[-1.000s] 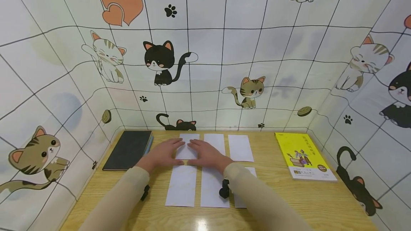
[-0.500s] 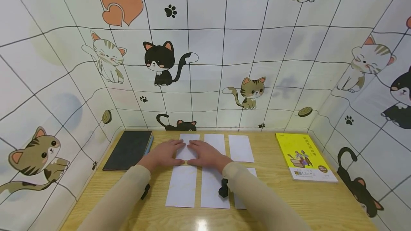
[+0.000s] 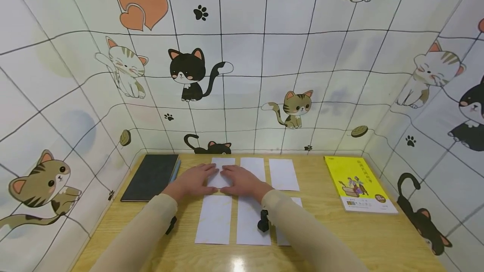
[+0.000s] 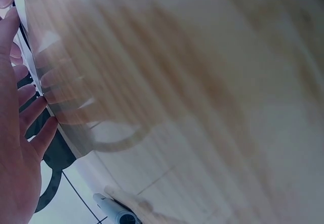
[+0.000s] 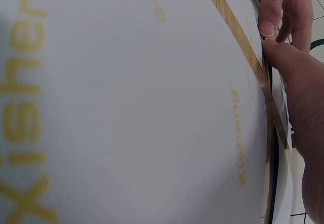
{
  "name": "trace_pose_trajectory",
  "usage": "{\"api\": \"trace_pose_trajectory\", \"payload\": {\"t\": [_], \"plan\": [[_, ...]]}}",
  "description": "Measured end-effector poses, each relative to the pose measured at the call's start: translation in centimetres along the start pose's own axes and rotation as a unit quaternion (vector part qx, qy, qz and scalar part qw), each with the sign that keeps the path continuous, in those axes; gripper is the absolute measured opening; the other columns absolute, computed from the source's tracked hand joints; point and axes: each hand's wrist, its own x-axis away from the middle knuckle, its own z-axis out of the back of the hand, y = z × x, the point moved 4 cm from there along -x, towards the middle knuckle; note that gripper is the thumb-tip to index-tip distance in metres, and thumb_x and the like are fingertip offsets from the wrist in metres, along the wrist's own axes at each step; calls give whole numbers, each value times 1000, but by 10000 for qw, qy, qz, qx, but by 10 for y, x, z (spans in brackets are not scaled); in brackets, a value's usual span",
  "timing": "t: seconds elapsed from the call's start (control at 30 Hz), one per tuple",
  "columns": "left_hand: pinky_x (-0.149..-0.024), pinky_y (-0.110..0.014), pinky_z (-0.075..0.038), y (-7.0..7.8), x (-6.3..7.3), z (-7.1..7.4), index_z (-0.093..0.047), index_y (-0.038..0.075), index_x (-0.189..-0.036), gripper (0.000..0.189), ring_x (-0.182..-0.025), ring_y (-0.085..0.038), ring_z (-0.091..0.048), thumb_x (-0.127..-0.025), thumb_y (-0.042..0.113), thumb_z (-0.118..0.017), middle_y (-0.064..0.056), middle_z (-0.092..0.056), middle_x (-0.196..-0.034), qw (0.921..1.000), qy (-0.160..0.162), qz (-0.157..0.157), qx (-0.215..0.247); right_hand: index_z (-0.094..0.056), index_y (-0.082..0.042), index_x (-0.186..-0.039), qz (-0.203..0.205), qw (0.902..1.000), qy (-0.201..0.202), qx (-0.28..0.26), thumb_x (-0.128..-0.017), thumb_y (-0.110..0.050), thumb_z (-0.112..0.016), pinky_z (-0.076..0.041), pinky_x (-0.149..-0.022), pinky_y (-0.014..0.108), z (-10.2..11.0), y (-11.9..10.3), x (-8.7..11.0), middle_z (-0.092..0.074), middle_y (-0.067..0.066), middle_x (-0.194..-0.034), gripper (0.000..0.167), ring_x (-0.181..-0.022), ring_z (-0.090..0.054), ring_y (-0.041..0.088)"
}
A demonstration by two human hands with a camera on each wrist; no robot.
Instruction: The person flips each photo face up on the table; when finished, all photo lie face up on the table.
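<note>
Both hands rest on a white paper sheet (image 3: pixel 223 161) at the back left of a grid of similar sheets. My left hand (image 3: pixel 191 181) covers its left side, and my right hand (image 3: pixel 245 181) lies over its right side. Their fingertips face each other, fingers extended, with the two thumbs close together at the sheet's near edge. Neither hand grips anything. In the right wrist view, a white sheet (image 5: pixel 142 102) carries faint yellow lettering, and the thumbs nearly meet at a paper edge. The left wrist view shows the left hand (image 4: pixel 20 133) with fingers spread low over the wooden tabletop.
More white sheets lie around: two along the back, one (image 3: pixel 283 174) at the right, and a front row including one (image 3: pixel 213 220) at the left. A black notebook (image 3: pixel 150 177) with something blue at its side lies left. A yellow book (image 3: pixel 357 184) lies right on the table (image 3: pixel 321 230).
</note>
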Motion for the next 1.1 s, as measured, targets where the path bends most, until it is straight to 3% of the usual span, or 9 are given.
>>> {"api": "trace_pose_trajectory", "payload": {"t": [0.57, 1.1], "plan": [[-123, -58, -41, 5, 0, 6, -52, 14, -166, 77, -158, -40, -42, -107, 62, -62, -11, -45, -172, 9998, 40, -185, -44, -62, -9, -157, -75, 9998, -140, -113, -109, -53, -66, -36, -128, 39, 7, -8, 3, -54, 9, -167, 65, -156, -47, 26], [-124, -56, -41, 3, -3, 2, -55, 16, -164, 77, -157, -37, -45, -106, 66, -60, -7, -50, -169, 9996, 109, -220, -146, -68, -8, -149, 171, 9998, -14, 57, -110, -49, -65, -40, -125, 38, 8, -9, 1, -60, 10, -160, 56, -151, -54, 26]]}}
